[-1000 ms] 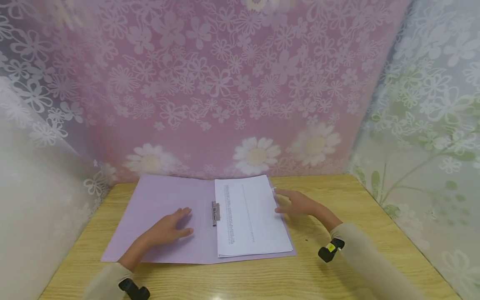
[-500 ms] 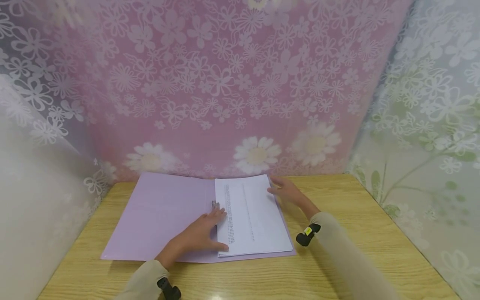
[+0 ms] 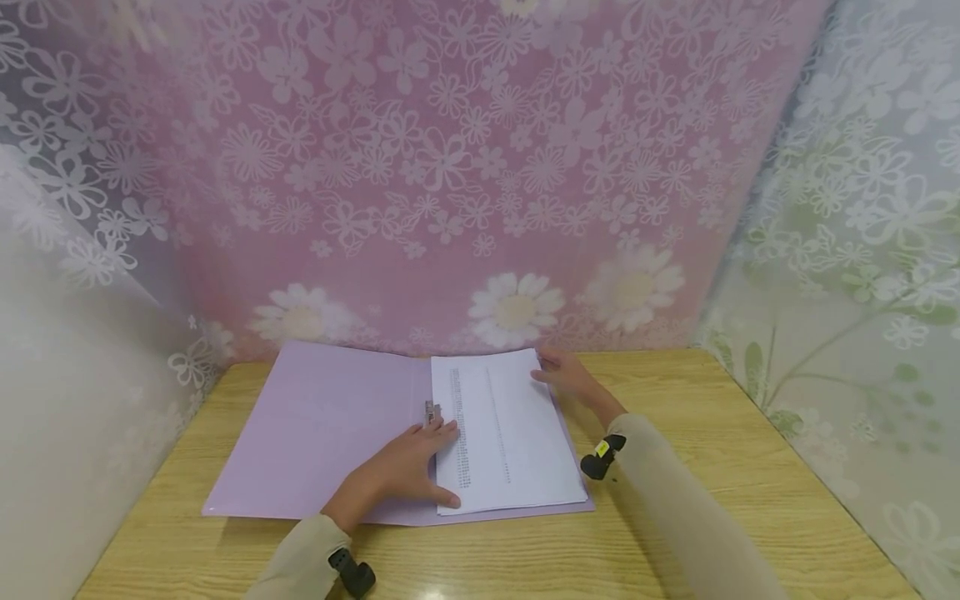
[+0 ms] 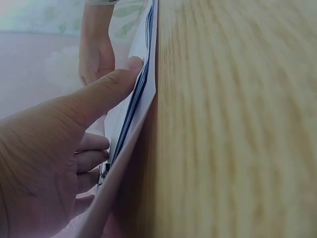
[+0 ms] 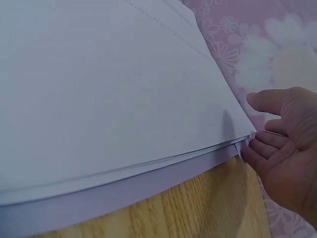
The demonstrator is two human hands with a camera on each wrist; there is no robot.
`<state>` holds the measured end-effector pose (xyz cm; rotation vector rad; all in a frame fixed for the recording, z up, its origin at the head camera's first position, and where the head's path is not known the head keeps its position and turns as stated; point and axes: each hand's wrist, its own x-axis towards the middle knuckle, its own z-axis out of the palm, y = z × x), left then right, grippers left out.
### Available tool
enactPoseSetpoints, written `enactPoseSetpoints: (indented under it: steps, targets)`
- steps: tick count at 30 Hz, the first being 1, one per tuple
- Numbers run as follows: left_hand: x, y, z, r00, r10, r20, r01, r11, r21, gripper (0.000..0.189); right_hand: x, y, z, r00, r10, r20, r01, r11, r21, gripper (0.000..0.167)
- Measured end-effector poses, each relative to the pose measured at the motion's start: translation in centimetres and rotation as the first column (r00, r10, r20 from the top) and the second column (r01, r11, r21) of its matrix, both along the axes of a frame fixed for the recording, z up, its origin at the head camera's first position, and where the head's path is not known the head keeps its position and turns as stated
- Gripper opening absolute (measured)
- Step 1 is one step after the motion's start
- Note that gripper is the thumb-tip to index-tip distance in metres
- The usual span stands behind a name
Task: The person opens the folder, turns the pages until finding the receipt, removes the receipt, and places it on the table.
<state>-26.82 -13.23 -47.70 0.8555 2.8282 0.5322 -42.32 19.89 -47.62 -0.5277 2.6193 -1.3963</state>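
A purple folder (image 3: 330, 417) lies spread on the wooden table, with a stack of printed paper sheets (image 3: 525, 433) on its right half. My left hand (image 3: 405, 465) rests across the stack's left edge, its fingers reaching over the metal clip (image 3: 430, 409) and partly hiding it. In the left wrist view the thumb (image 4: 121, 77) lies on the sheets near their lower edge. My right hand (image 3: 573, 379) is at the stack's top right corner. From the right wrist view, its relaxed fingers (image 5: 265, 147) sit right at the corner of the sheets and folder, thumb raised above.
Bare wood of the table (image 3: 712, 433) extends to the right of the folder and along its front. A pink flowered backdrop (image 3: 420, 250) rises right behind the folder, and pale flowered sheeting (image 3: 855, 333) borders the right side.
My left hand has moved right from the folder's left cover onto the left edge of the sheets. My right hand has slid up along the right edge to the top corner.
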Motion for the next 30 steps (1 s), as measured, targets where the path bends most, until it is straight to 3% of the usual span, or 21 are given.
enactPoseSetpoints:
  steps: [8, 16, 30]
  targets:
    - [0.0, 0.2, 0.3, 1.000, 0.007, 0.001, -0.007, 1.000, -0.019, 0.111, -0.1, -0.3, 0.2, 1.000, -0.014, -0.001, 0.014, 0.994, 0.104, 0.070]
    - [0.2, 0.4, 0.8, 1.000, 0.015, 0.020, -0.015, 1.000, -0.006, 0.109, -0.1, -0.4, 0.3, 0.999, -0.029, 0.014, 0.027, 0.989, 0.148, 0.069]
    - [0.3, 0.5, 1.0, 0.999, 0.025, 0.042, -0.025, 1.000, 0.000, 0.108, -0.4, -0.4, 0.6, 0.999, -0.049, -0.001, 0.049, 0.999, -0.024, 0.062]
